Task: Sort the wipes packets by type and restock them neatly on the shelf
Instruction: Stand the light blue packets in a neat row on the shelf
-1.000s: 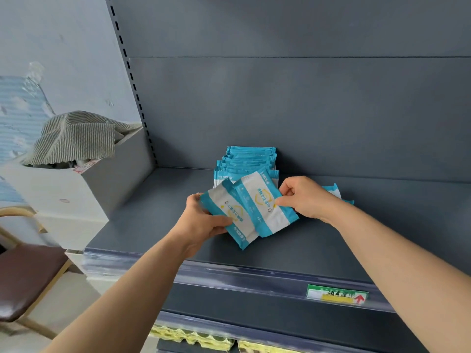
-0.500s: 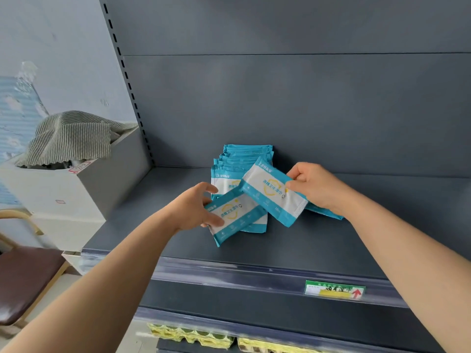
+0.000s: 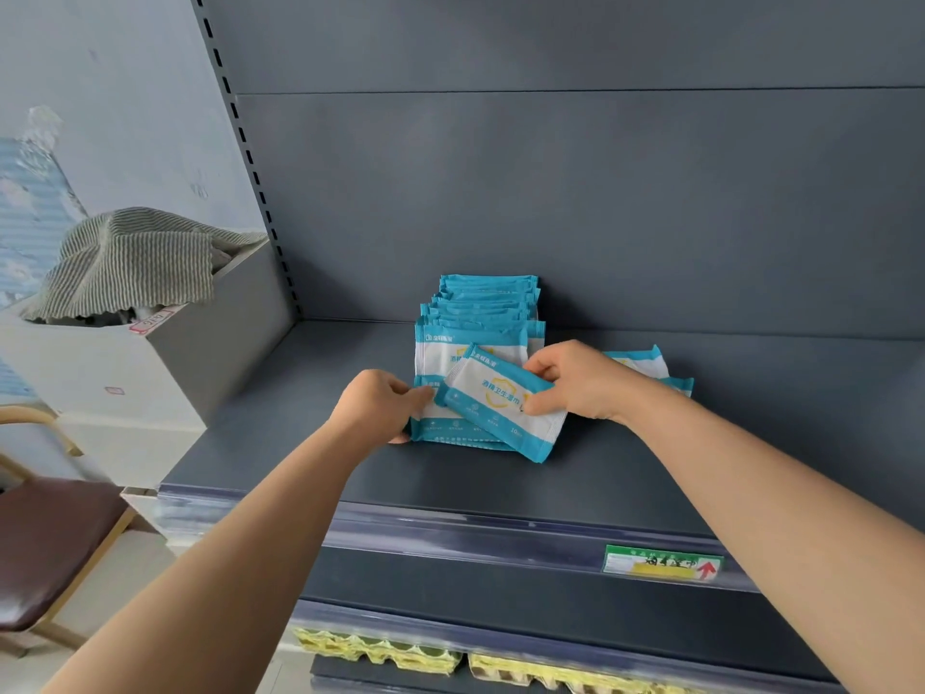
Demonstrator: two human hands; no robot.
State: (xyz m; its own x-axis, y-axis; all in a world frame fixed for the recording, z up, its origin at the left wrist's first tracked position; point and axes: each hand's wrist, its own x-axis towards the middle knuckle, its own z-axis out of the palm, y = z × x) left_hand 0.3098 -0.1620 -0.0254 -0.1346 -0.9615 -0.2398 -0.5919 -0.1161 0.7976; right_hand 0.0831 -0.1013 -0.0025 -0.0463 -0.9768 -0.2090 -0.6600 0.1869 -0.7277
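Note:
Several teal-and-white wipes packets stand in a row (image 3: 483, 305) at the back middle of the dark grey shelf (image 3: 500, 488). My left hand (image 3: 380, 405) grips the left edge of a packet (image 3: 450, 433) lying flat in front of that row. My right hand (image 3: 580, 380) pinches another packet (image 3: 500, 403), tilted and resting on top of the flat one. A few more packets (image 3: 645, 365) lie behind my right hand, partly hidden by it.
A white box (image 3: 125, 373) draped with a striped grey cloth (image 3: 130, 263) stands left of the shelf. A brown chair (image 3: 45, 543) is at lower left. A green price tag (image 3: 660, 563) sits on the shelf's front rail. Yellow egg trays (image 3: 400, 656) fill the shelf below.
Both hands moved toward the back with their packets. The left hand's packet now lies flat before the row, and the right hand's packet has come down onto it.

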